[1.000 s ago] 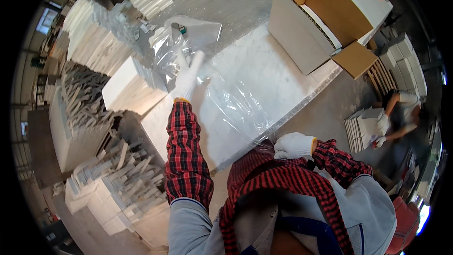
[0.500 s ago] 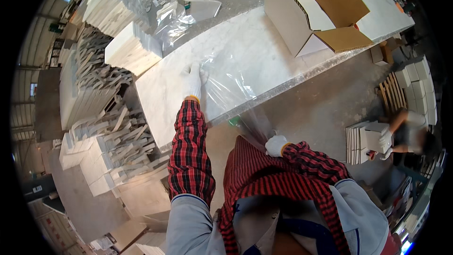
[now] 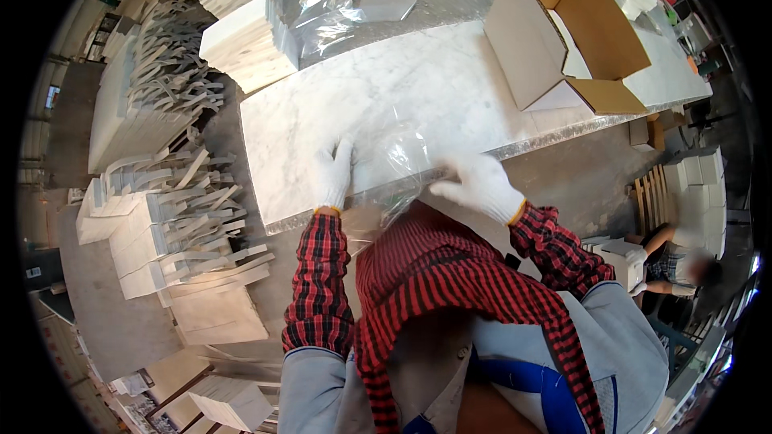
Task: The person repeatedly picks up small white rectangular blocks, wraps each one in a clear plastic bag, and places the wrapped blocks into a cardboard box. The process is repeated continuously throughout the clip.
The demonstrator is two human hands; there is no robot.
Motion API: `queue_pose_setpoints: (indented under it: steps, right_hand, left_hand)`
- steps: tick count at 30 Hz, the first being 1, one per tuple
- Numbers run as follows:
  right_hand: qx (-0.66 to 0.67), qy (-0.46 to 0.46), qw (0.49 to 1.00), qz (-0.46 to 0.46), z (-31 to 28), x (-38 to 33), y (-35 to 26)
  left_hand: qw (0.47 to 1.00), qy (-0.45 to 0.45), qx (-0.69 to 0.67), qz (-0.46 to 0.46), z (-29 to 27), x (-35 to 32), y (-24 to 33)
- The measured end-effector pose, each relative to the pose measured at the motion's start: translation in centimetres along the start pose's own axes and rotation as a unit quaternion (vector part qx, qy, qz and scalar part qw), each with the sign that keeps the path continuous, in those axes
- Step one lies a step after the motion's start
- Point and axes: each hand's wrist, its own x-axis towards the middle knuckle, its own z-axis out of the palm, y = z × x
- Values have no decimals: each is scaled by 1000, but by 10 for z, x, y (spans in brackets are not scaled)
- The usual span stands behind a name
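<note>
A sheet of clear plastic film (image 3: 406, 149), perhaps a bag, lies on a marble-patterned table (image 3: 297, 124) and droops over its near edge. My left hand (image 3: 334, 175), in a white knit glove, rests at the left end of the film with its fingers stretched out on the tabletop. Near the table's front edge is my right hand (image 3: 486, 186), gloved too. Its thumb stands apart from the fingers, which are slightly blurred, and nothing shows in its grip. Reflections make the film's outline hard to follow.
An open cardboard box (image 3: 527, 48) stands on the table's right part. Stacks of pale boards (image 3: 249, 44) are beyond its left end. Piles of strips (image 3: 189, 201) lie farther left. Another plastic bag (image 3: 330, 20) lies behind the table. A co-worker (image 3: 679, 265) is at the right.
My right hand has let go of the film by my apron and come up to the table's front edge. My left hand has shifted nearer that edge. The film has slackened.
</note>
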Motion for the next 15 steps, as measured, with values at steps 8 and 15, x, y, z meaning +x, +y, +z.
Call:
queue_pose_setpoints:
  steps: [8,15]
  right_hand:
    - [-5,285,958,-20,43,120,-32]
    - [-68,334,940,30,40,185,-31]
  left_hand:
    - [996,-43,-75,34,-8,-7,27]
    - [991,-25,129,12,-34,62,45]
